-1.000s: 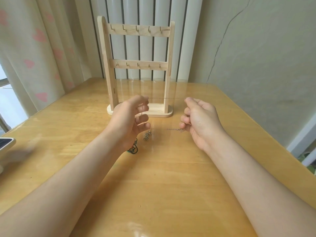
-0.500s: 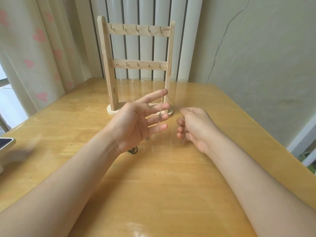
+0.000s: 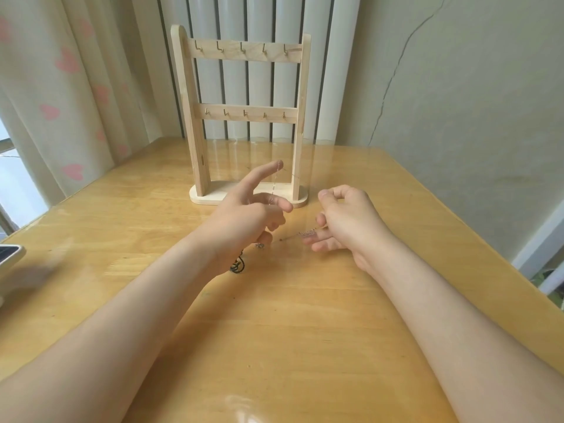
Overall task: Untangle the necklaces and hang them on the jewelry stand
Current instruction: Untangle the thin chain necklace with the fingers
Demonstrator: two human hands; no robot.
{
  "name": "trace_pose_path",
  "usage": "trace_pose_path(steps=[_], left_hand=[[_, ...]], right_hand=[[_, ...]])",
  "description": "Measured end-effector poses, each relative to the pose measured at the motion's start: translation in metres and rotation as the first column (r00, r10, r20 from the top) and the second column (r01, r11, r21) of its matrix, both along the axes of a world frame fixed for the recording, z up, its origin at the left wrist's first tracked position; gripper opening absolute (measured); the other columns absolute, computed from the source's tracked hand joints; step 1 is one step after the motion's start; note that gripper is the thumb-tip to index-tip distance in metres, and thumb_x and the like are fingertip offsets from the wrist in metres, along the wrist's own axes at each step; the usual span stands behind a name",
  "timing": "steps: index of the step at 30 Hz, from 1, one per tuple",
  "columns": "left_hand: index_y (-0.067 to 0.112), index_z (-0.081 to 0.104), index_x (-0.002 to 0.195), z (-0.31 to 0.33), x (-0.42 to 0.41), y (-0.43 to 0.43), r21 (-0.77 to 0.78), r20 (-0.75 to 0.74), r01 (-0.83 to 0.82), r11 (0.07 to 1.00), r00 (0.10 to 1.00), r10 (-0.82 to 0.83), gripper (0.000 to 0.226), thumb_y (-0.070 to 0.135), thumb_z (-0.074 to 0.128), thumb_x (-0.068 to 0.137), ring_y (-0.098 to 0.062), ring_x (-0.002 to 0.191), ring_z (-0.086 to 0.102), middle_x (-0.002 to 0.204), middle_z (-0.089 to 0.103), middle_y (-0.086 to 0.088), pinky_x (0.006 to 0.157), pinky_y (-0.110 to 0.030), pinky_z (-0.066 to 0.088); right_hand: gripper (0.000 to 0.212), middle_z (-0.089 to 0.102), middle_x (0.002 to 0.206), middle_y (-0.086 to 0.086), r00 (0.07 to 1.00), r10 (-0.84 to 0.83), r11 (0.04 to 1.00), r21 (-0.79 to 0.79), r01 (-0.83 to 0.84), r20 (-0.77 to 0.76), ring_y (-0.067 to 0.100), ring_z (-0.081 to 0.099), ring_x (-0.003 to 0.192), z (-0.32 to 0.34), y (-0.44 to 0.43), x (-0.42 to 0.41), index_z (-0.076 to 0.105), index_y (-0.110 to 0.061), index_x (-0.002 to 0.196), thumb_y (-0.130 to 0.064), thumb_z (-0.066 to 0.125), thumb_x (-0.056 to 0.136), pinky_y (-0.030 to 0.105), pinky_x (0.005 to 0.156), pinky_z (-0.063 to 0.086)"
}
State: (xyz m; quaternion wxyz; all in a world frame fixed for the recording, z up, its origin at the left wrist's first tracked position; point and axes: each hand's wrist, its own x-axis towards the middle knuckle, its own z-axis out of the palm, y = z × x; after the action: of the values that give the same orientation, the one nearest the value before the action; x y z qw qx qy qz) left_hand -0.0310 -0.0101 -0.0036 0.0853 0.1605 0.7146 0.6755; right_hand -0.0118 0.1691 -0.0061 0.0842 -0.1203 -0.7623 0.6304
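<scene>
While left hand (image 3: 253, 215) and right hand (image 3: 345, 218) grip the thin silver chain necklace (image 3: 306, 232), it stretches nine to three o'clock.

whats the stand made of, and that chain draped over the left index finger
Jewelry stand: pale wood with visible grain, matte, looks unvarnished. Its hooks: brass-coloured, likely metal. Chain: fine silvery links that glint, probably metal.

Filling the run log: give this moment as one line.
stage: untangling | left hand: thin chain looped over index finger | right hand: pinches chain | jewelry stand: hooks bare | dark cord: on table
</scene>
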Motion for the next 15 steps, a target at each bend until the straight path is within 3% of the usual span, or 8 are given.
trace_pose_path(steps=[4, 7, 9, 13, 15], left_hand=[[0.053, 0.043, 0.153, -0.0022, 0.0046, 0.0014, -0.169, -0.047, -0.007, 0.986, 0.999, -0.001, 0.09, -0.008, 0.064, 0.091, -0.016, 0.071, 0.06, 0.103, 0.075, -0.007, 0.062, -0.028, 0.054], [0.048, 0.04, 0.155, -0.0045, 0.0066, 0.0025, -0.209, -0.044, 0.013, 0.978, 0.999, -0.022, 0.088, -0.001, 0.074, 0.091, -0.016, 0.068, 0.06, 0.106, 0.077, -0.007, 0.061, -0.026, 0.054], [0.042, 0.05, 0.15, -0.0052, 0.0064, 0.0023, -0.199, -0.015, 0.024, 0.98, 0.999, -0.028, 0.073, 0.005, 0.077, 0.094, -0.016, 0.065, 0.057, 0.103, 0.078, -0.007, 0.055, -0.022, 0.049], [0.024, 0.079, 0.11, -0.0044, 0.0048, 0.0022, -0.248, -0.027, 0.056, 0.967, 0.998, -0.065, 0.013, 0.02, 0.078, 0.098, -0.016, 0.06, 0.044, 0.078, 0.07, -0.002, 0.046, -0.018, 0.036], [0.019, 0.081, 0.101, -0.0046, 0.0054, 0.0022, -0.253, -0.034, 0.067, 0.965, 0.996, -0.078, 0.007, 0.024, 0.078, 0.098, -0.016, 0.059, 0.042, 0.068, 0.061, 0.004, 0.047, -0.018, 0.034]], right_hand=[[0.019, 0.056, 0.072, 0.004, 0.998, -0.014, 0.999, 0.037, 0.016, -0.061, 0.023, 0.07, 0.051, -0.0001, -0.0005, -0.0009, 0.055, -0.014, 0.118, -0.029, 0.045, 0.113, 0.032, 0.045, 0.054], [0.018, 0.057, 0.071, 0.002, 0.993, -0.017, 0.998, 0.05, 0.023, -0.117, 0.019, 0.07, 0.052, 0.0012, 0.0006, -0.0016, 0.056, -0.015, 0.119, -0.03, 0.046, 0.113, 0.03, 0.046, 0.053], [0.017, 0.057, 0.069, 0.001, 0.99, 0.001, 0.999, 0.039, 0.004, -0.142, 0.019, 0.07, 0.054, 0.0033, 0.0014, -0.0013, 0.056, -0.016, 0.119, -0.03, 0.047, 0.113, 0.029, 0.046, 0.053], [0.015, 0.059, 0.066, 0.0, 0.98, 0.034, 0.999, 0.033, -0.028, -0.198, 0.021, 0.068, 0.054, 0.0045, 0.0021, -0.0022, 0.056, -0.015, 0.116, -0.027, 0.048, 0.113, 0.031, 0.048, 0.052], [0.014, 0.06, 0.062, -0.002, 0.973, 0.033, 0.999, 0.043, -0.023, -0.23, 0.021, 0.066, 0.055, 0.0042, 0.0023, -0.0025, 0.056, -0.014, 0.114, -0.026, 0.049, 0.113, 0.032, 0.049, 0.053]])
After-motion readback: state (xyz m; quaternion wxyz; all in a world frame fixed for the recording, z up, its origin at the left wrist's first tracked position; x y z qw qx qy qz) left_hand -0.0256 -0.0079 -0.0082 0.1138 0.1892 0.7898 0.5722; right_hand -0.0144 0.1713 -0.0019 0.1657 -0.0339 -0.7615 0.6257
